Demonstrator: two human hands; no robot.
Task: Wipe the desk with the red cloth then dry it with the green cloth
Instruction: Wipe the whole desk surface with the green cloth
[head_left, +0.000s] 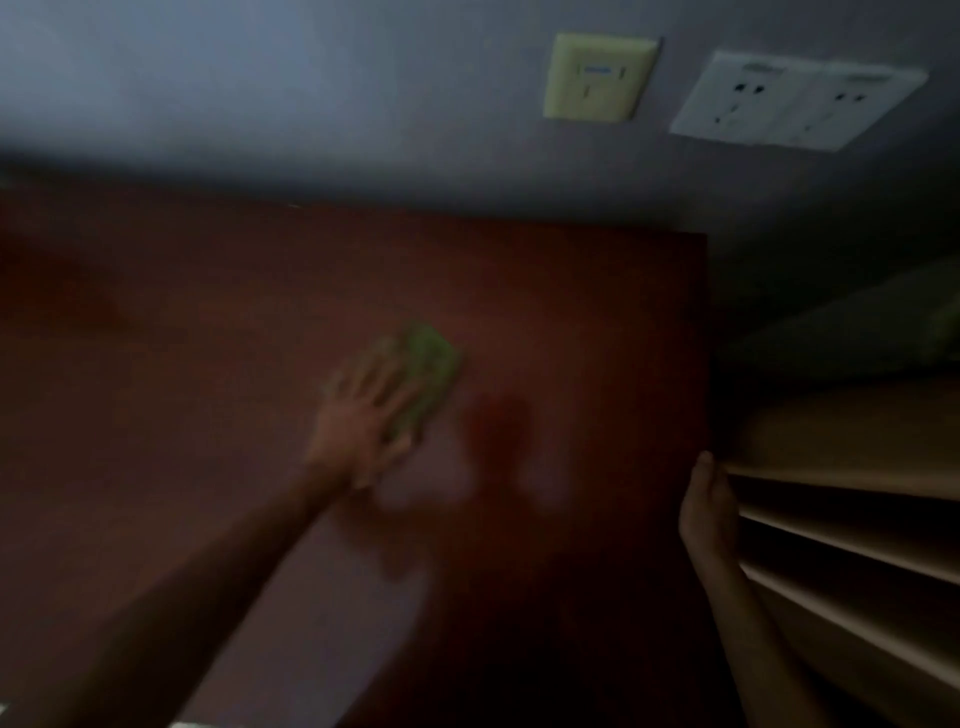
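Pressing the green cloth (426, 374) flat on the desk (208, 322), left hand (363, 421) fingers spread; right hand (706, 512) grasps the desk's right edge.

L hand (363, 421) fingers spread flat, R hand (709, 512) curled

Counts, dim and blurred view. Green cloth (426, 374): one. Hands: two, left hand (363, 421) and right hand (707, 512). Worktop (208, 338): one. Wall plates: two, a yellowish plate (597, 78) and a white double socket plate (795, 101). Pale shelf boards (841, 540) at right: at least three.
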